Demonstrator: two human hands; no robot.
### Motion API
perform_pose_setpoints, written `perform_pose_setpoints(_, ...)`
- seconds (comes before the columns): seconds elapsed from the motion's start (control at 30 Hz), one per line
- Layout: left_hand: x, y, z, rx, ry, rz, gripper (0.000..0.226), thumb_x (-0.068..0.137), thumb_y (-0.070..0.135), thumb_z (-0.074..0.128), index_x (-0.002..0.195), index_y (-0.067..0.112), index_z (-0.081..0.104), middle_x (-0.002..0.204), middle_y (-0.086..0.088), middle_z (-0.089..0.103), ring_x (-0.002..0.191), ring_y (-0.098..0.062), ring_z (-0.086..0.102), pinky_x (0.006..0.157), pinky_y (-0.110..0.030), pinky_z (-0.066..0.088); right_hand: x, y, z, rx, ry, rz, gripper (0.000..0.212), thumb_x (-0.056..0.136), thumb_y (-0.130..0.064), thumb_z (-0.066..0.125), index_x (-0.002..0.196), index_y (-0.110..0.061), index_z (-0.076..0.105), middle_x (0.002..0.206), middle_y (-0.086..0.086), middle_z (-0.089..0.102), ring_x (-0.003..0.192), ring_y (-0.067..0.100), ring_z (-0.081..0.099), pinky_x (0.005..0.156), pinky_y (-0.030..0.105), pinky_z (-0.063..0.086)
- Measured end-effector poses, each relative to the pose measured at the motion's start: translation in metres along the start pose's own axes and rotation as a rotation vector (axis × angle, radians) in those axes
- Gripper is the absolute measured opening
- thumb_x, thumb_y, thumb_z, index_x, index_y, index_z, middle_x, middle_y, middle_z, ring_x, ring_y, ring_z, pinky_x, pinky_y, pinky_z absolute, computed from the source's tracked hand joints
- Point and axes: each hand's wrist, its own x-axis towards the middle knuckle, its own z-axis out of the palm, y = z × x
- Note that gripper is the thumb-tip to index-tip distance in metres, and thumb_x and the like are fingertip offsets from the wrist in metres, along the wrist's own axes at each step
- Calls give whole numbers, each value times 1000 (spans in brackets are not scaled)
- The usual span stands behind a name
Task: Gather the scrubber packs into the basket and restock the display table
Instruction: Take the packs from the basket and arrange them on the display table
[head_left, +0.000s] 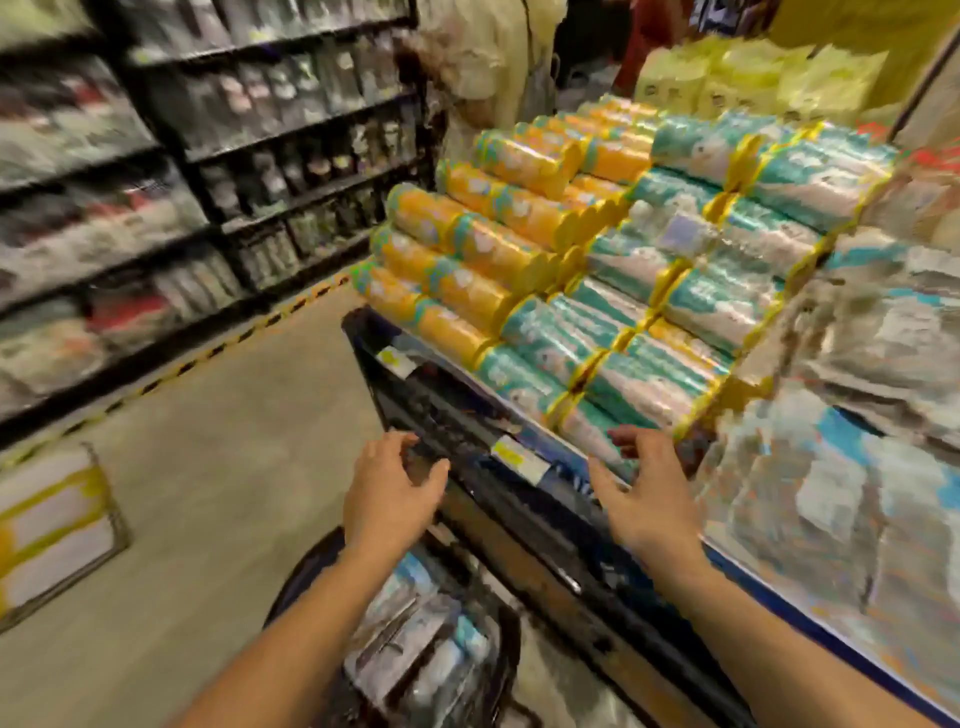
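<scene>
A dark basket (296, 577) stands on the floor below my arms, with several clear-wrapped scrubber packs (410, 639) lying in it. The display table (524, 462) rises to my right, its blue front edge carrying yellow price tags. More flat scrubber packs (852, 499) are piled on its right part, blurred. My left hand (389, 493) hovers in front of the table edge, fingers apart and empty. My right hand (649, 499) reaches over the edge near a teal roll, fingers spread, holding nothing.
Orange rolls (467, 249) and teal rolls (649, 364) are stacked in rows across the table. Dark shelving (208, 156) full of goods lines the left side beyond a bare floor aisle. A person in pale clothes (488, 52) stands behind the table. A white box (52, 525) sits at the left.
</scene>
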Motion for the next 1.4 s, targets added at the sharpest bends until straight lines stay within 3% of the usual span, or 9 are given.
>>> perform_pose_setpoints(0.1,-5,-86,-18,51,-83,-126,43,84,46,70,118,21,59,109,-2,58,104,-24,59,89,-41,52,-42,-20,87,2,-172,26,31,88,-27,70,116,-22,56,108,-6,55,98,14,56,85,30,47)
perform_pose_setpoints(0.27,-14,-210,10,101,-236,-292,46,84,47,68,118,17,59,112,-4,62,104,-24,62,86,-37,51,-105,4,220,12,-443,334,31,88,-32,70,112,-32,50,109,-10,57,101,10,58,85,22,46)
perform_pose_setpoints(0.37,-18,-278,58,122,-329,-366,50,82,52,65,119,19,57,108,-1,61,103,-23,62,85,-35,51,-129,54,295,30,-539,640,31,86,-22,73,112,-20,54,104,3,67,83,11,61,65,7,44)
perform_pose_setpoints(0.47,-23,-350,123,123,-392,-453,65,76,58,62,128,19,55,120,-4,58,113,-25,59,92,-37,51,-150,123,372,39,-557,876,36,85,-7,72,114,-7,50,111,20,64,77,20,57,64,21,42)
perform_pose_setpoints(0.63,-30,-444,223,158,-474,-510,58,88,49,65,134,19,48,132,-2,48,123,-24,51,98,-39,47,-179,228,478,-35,-556,1087,43,89,-22,69,124,-12,45,102,9,60,92,26,56,74,28,37)
perform_pose_setpoints(0.8,-23,-506,310,269,-556,-505,67,86,48,66,141,22,39,143,-2,39,135,-24,37,105,-43,42,-203,311,561,86,-525,1304,83,78,-37,71,147,-14,31,112,11,56,101,25,54,91,44,51)
perform_pose_setpoints(0.97,-12,-541,373,375,-662,-437,92,78,51,73,152,27,23,155,-4,29,145,-27,26,114,-49,29,-207,361,613,102,-500,1481,96,80,-37,75,153,-19,17,134,12,51,118,31,51,104,52,45)
perform_pose_setpoints(1.13,-7,-551,401,528,-730,-416,101,83,40,72,156,29,2,159,-7,21,147,-32,20,111,-56,29,-205,383,628,245,-510,1632,69,77,-47,77,137,-27,48,119,-3,65,105,15,60,72,34,50)
perform_pose_setpoints(1.4,9,-540,372,427,-600,-418,57,87,8,57,135,28,35,119,-3,62,109,-28,59,74,-39,44,-196,362,608,428,-505,1618,43,79,-31,81,115,-23,60,114,4,71,98,20,65,70,35,47)
